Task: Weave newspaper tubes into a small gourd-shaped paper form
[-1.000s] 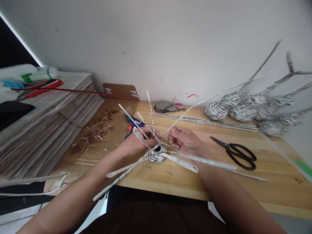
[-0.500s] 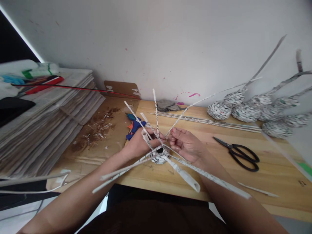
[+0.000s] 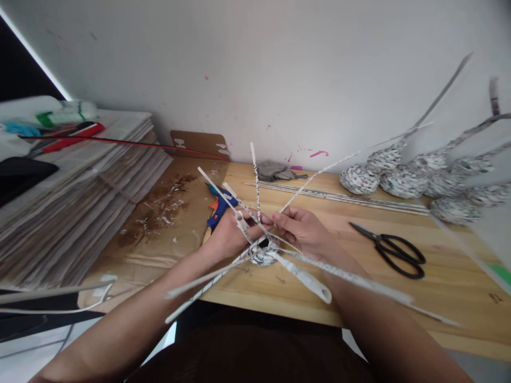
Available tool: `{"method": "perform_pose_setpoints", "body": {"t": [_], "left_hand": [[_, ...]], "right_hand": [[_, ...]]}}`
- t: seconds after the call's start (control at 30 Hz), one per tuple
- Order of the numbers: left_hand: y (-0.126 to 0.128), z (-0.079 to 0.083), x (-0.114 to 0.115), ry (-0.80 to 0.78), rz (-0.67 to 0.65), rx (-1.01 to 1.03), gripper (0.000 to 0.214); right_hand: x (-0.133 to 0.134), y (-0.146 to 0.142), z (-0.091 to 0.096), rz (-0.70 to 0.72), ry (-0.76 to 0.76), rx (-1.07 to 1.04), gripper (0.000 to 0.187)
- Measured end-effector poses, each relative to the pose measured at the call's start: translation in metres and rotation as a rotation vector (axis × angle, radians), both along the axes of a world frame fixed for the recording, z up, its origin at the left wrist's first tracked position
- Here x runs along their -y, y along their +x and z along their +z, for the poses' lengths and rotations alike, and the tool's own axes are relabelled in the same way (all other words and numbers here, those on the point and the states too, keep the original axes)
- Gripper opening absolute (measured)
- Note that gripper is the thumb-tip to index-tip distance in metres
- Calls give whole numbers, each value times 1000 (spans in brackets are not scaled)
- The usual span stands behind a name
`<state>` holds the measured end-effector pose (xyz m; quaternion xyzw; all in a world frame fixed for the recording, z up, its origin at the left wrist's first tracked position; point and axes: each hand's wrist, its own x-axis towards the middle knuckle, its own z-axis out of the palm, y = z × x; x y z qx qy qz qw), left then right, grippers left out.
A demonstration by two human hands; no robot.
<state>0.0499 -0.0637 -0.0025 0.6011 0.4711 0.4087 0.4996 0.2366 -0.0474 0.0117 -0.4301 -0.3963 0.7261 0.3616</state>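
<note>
A small round woven newspaper piece sits on the wooden table near its front edge, with a dark opening on top. Several rolled paper tubes fan out from it, one of them a thick hollow tube pointing toward me. My left hand is closed around the far left side of the weave, its fingertips partly hidden behind the tubes. Between the thumb and fingers of my right hand is pinched a paper tube that slants up to the right.
Black scissors lie right of my hands. A blue glue gun rests behind my left hand. Long thin paper tubes and a grey cloth lie by the wall. Woven paper balls stand back right; stacked newspapers fill the left.
My right hand has closed further around the slanting tube, which has shifted slightly right. The woven piece and its tubes have turned a little; my left hand stays beside it.
</note>
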Motion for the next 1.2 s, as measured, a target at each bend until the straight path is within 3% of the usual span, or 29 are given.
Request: {"method": "perform_pose_setpoints", "body": {"t": [0.23,0.5,0.7,0.9,1.07,1.2], "left_hand": [[4,0,6,-54,25,105,25],[4,1,4,-69,21,107,23],[3,0,7,-46,6,92,21],[3,3,7,23,3,81,19],[3,7,6,32,49,56,26],[2,9,4,-16,65,56,25]], "right_hand": [[4,-5,-6,109,-62,26,48],[5,-6,-5,134,-139,-105,39],[8,-9,-5,71,-130,-34,43],[4,-1,-4,96,-21,-47,44],[-5,10,4,-31,237,109,42],[-3,8,8,-78,271,189,44]]}}
